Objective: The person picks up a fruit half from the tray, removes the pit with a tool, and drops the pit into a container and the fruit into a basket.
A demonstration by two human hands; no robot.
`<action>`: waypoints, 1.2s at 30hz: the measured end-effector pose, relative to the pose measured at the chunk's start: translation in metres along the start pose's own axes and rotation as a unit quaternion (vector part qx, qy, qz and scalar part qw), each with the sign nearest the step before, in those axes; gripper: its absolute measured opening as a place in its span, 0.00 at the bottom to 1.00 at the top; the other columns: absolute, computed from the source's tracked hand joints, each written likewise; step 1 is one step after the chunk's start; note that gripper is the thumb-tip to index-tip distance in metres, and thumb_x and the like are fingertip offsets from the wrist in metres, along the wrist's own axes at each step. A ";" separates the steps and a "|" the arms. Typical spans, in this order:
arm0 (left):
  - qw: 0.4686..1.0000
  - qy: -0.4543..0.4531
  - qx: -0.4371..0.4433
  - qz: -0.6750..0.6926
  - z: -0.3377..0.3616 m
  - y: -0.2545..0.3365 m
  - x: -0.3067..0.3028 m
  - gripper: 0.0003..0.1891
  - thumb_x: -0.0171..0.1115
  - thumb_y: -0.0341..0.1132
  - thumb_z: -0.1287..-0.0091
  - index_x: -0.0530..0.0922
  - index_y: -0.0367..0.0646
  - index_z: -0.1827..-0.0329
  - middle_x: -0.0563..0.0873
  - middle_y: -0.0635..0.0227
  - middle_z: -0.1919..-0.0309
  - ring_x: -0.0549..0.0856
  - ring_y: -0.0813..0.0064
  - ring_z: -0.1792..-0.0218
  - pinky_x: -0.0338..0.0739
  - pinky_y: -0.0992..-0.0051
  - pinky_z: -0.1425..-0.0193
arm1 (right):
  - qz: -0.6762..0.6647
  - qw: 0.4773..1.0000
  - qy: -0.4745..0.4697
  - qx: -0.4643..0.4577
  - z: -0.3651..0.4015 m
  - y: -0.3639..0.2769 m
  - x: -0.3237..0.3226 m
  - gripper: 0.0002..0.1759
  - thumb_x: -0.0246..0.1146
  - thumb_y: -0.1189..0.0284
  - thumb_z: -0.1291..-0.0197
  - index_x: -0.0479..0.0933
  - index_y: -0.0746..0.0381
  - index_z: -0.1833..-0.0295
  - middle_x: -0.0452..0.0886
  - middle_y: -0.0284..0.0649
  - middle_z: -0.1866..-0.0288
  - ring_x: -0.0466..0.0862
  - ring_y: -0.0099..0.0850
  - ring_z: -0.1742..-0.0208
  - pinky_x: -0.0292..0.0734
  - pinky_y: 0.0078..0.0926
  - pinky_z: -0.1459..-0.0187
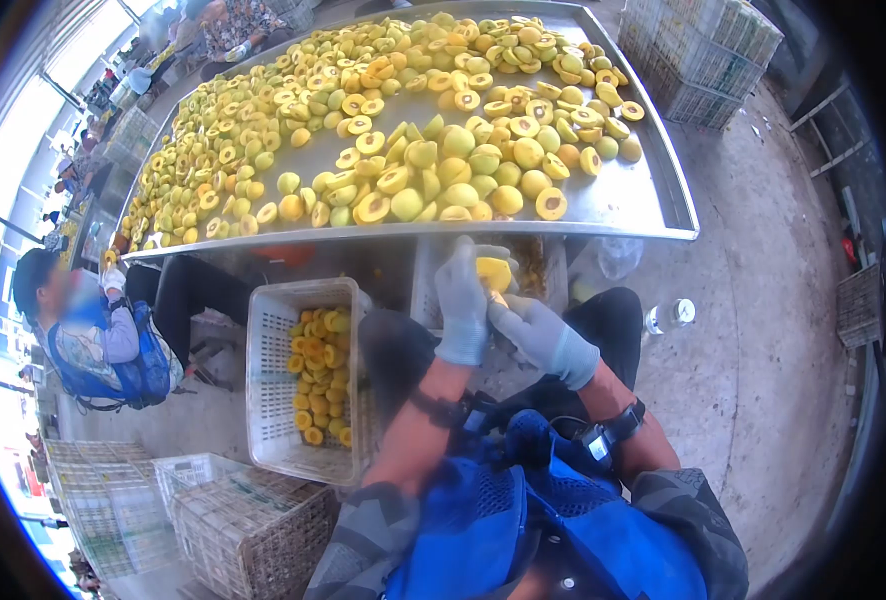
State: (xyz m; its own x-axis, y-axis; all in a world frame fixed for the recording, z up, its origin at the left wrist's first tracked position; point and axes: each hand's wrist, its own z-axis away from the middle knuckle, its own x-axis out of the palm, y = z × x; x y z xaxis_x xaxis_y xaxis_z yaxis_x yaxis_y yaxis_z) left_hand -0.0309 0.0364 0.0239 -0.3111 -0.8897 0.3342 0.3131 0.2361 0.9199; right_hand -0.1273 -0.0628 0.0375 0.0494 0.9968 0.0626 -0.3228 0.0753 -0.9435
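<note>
My left hand (465, 305), in a pale grey glove, is closed around a yellow fruit half (494, 273) just below the near edge of the metal table (413, 232). Close beside it on the right, my right hand (541, 335), gloved too, has its fingers pinched together at the lower side of the fruit; whatever they grip is too small to make out. Many halved yellow-green fruits (421, 154) are spread over the table. To the left of my legs, a white plastic crate (265, 380) holds several orange-yellow fruit halves (313, 405).
Another crate (425, 290) stands under the table behind my hands. A co-worker (113, 340) sits at the left by the table. Stacked crates stand at the lower left (248, 530) and upper right (703, 55). A white-lidded jar (669, 316) is on the floor at the right.
</note>
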 end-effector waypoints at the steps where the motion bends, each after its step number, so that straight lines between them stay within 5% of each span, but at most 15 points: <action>1: 1.000 -0.012 0.009 -0.010 -0.003 -0.005 -0.003 0.29 0.40 0.54 0.17 0.82 0.36 0.55 0.88 0.57 0.68 0.85 0.70 0.73 0.83 0.73 0.67 | -0.045 0.998 -0.026 0.034 0.000 -0.002 -0.003 0.25 0.54 0.51 0.21 0.81 0.63 0.56 0.74 0.26 0.77 0.70 0.17 0.81 0.66 0.20 0.79; 6: 0.999 -0.022 0.031 -0.011 -0.005 -0.012 -0.006 0.30 0.39 0.55 0.17 0.82 0.37 0.54 0.88 0.59 0.66 0.86 0.70 0.71 0.83 0.73 0.63 | -0.222 0.953 -0.148 0.147 -0.007 0.000 -0.020 0.22 0.53 0.50 0.21 0.74 0.53 0.65 0.63 0.19 0.79 0.57 0.10 0.86 0.49 0.15 0.86; 9: 0.989 0.012 -0.076 0.124 -0.016 -0.022 -0.006 0.33 0.37 0.60 0.18 0.82 0.38 0.52 0.88 0.60 0.66 0.86 0.70 0.68 0.84 0.72 0.61 | -0.266 0.938 -0.175 0.137 -0.016 0.018 -0.031 0.24 0.52 0.46 0.21 0.72 0.52 0.64 0.63 0.20 0.79 0.56 0.10 0.86 0.49 0.15 0.86; 12: 0.972 0.068 -0.087 0.206 -0.039 -0.043 -0.017 0.24 0.53 0.53 0.21 0.80 0.36 0.50 0.88 0.58 0.62 0.88 0.61 0.63 0.85 0.67 0.56 | -0.298 0.937 -0.139 0.115 -0.020 0.032 -0.035 0.27 0.51 0.40 0.24 0.71 0.53 0.62 0.64 0.22 0.78 0.57 0.12 0.86 0.49 0.15 0.86; 15: 0.965 0.073 0.179 -0.178 -0.056 -0.051 -0.051 0.17 0.66 0.36 0.32 0.79 0.34 0.46 0.87 0.52 0.56 0.87 0.53 0.55 0.83 0.64 0.47 | -0.286 0.952 -0.067 0.084 -0.027 0.043 -0.039 0.30 0.50 0.36 0.26 0.71 0.54 0.61 0.65 0.25 0.78 0.58 0.14 0.86 0.50 0.16 0.86; 17: 0.728 0.143 0.376 -0.555 -0.054 -0.035 -0.080 0.22 0.71 0.23 0.41 0.78 0.33 0.42 0.86 0.47 0.51 0.86 0.48 0.47 0.81 0.64 0.39 | -0.291 0.953 -0.029 0.079 -0.033 0.051 -0.042 0.31 0.50 0.35 0.27 0.70 0.54 0.61 0.65 0.26 0.78 0.59 0.16 0.86 0.52 0.17 0.86; 18: 0.750 0.142 0.359 -0.537 -0.051 -0.022 -0.091 0.24 0.68 0.20 0.41 0.77 0.31 0.40 0.85 0.47 0.50 0.85 0.49 0.44 0.80 0.64 0.37 | -0.307 0.948 -0.018 0.086 -0.036 0.057 -0.046 0.31 0.50 0.35 0.27 0.70 0.54 0.61 0.65 0.27 0.78 0.59 0.16 0.86 0.53 0.18 0.86; 19: 0.913 0.170 0.215 -0.303 -0.055 -0.004 -0.101 0.17 0.65 0.26 0.35 0.80 0.33 0.43 0.87 0.54 0.54 0.86 0.58 0.50 0.81 0.68 0.41 | -0.322 0.942 -0.008 0.093 -0.039 0.062 -0.049 0.31 0.50 0.35 0.27 0.70 0.54 0.61 0.65 0.27 0.78 0.60 0.17 0.86 0.53 0.18 0.86; 20: 0.959 0.261 0.109 0.003 -0.059 0.013 -0.111 0.12 0.62 0.32 0.28 0.82 0.34 0.47 0.88 0.62 0.59 0.88 0.67 0.55 0.83 0.72 0.45 | -0.332 0.939 0.009 0.093 -0.043 0.067 -0.052 0.31 0.50 0.35 0.26 0.70 0.54 0.61 0.65 0.28 0.78 0.60 0.17 0.85 0.54 0.18 0.86; 22: 0.896 0.311 0.216 -0.230 -0.056 0.036 -0.149 0.14 0.60 0.37 0.25 0.87 0.35 0.51 0.90 0.66 0.61 0.87 0.73 0.62 0.83 0.73 0.52 | -0.353 0.930 0.042 0.093 -0.048 0.075 -0.056 0.31 0.51 0.36 0.26 0.71 0.55 0.61 0.66 0.28 0.78 0.61 0.18 0.85 0.55 0.18 0.85; 25: 0.688 0.360 0.297 -0.555 -0.067 0.049 -0.223 0.17 0.65 0.40 0.31 0.88 0.33 0.52 0.90 0.50 0.54 0.88 0.57 0.55 0.81 0.61 0.46 | -0.305 0.945 0.067 0.101 -0.054 0.074 -0.056 0.29 0.52 0.38 0.25 0.71 0.55 0.61 0.68 0.30 0.77 0.63 0.19 0.85 0.57 0.19 0.85; 31: 0.697 0.259 0.172 -0.646 -0.132 0.040 -0.204 0.25 0.67 0.53 0.34 0.89 0.38 0.49 0.91 0.50 0.58 0.89 0.52 0.53 0.81 0.63 0.42 | -0.258 0.953 0.091 0.128 -0.065 0.071 -0.039 0.27 0.54 0.43 0.24 0.73 0.56 0.62 0.70 0.32 0.78 0.65 0.21 0.85 0.61 0.22 0.85; 33: 0.649 0.255 0.141 -0.703 -0.179 0.006 -0.210 0.31 0.67 0.61 0.37 0.87 0.42 0.44 0.89 0.49 0.52 0.87 0.48 0.48 0.80 0.59 0.40 | -0.240 0.959 0.089 0.124 -0.064 0.075 -0.039 0.27 0.55 0.43 0.24 0.74 0.56 0.63 0.71 0.32 0.77 0.66 0.21 0.84 0.63 0.22 0.83; 36: 0.644 0.231 0.046 -0.728 -0.193 0.009 -0.167 0.34 0.66 0.65 0.37 0.84 0.47 0.38 0.85 0.49 0.43 0.83 0.46 0.42 0.78 0.54 0.37 | -0.203 0.966 0.106 0.120 -0.065 0.084 -0.040 0.27 0.55 0.44 0.24 0.75 0.56 0.64 0.72 0.30 0.76 0.68 0.20 0.83 0.65 0.20 0.82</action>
State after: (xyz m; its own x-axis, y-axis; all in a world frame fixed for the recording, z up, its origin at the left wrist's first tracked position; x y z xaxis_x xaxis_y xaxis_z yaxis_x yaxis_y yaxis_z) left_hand 0.1967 0.1122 -0.0634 0.0907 -0.2114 -0.9732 -0.0700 -0.9761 0.2055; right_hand -0.0950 -0.0984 -0.0655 0.4025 0.8581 0.3190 -0.4453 0.4880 -0.7507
